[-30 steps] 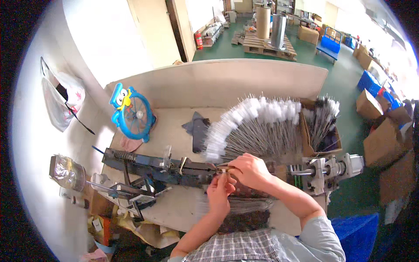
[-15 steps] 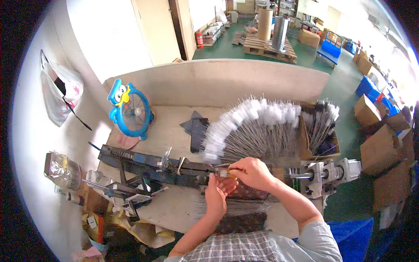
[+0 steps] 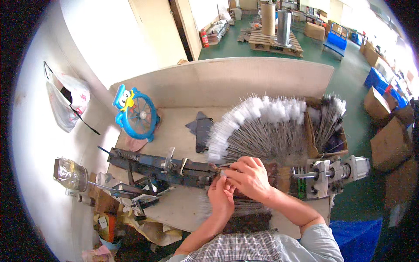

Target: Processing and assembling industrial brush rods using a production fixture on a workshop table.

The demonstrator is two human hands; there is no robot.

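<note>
Basically a thin wire piece with a white tip (image 3: pixel 222 173) sits pinched between both hands, right at the end of the dark metal jig (image 3: pixel 174 167) on the workbench (image 3: pixel 174 131). Left hand (image 3: pixel 220 196) fingers closed on it from below; right hand (image 3: pixel 249 178) curled over, fingertips pinching too. Best done by keeping the wire level and lined up with the jig. Fan of white-tipped wires (image 3: pixel 257 126) lies just behind; small motor unit (image 3: pixel 334 172) off to the right.

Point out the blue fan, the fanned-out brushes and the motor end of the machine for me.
blue fan (image 3: pixel 139 114): head view, on its round grille.
fanned-out brushes (image 3: pixel 262 131): head view, on the wire stems mid-pile.
motor end of the machine (image 3: pixel 349 168): head view, on the grey housing at the right.
</note>
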